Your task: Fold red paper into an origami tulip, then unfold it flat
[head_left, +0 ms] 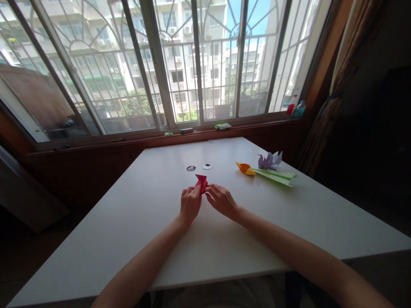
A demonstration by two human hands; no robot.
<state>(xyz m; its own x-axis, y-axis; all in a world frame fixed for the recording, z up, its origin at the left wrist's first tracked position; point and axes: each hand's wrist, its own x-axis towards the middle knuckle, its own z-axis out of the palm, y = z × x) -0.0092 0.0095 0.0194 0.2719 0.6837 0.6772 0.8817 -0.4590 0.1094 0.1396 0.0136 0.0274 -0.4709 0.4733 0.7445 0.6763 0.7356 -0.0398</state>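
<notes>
A small folded piece of red paper [201, 181] is held just above the white table [128, 239], near its middle. My left hand [190, 202] grips its left and lower side, fingers closed round it. From the right, my right hand [223, 200] pinches the paper's right edge between thumb and fingers. One pointed corner of the paper sticks up beyond the fingertips; its lower part is hidden by my hands.
To the right lie an orange paper boat [245, 168], a light green paper plane [278, 176] and purple folded paper figures [269, 161]. Two round cable holes, one with a cover [207, 167], are beyond my hands. Small packets [222, 126] and bottles [300, 109] line the windowsill.
</notes>
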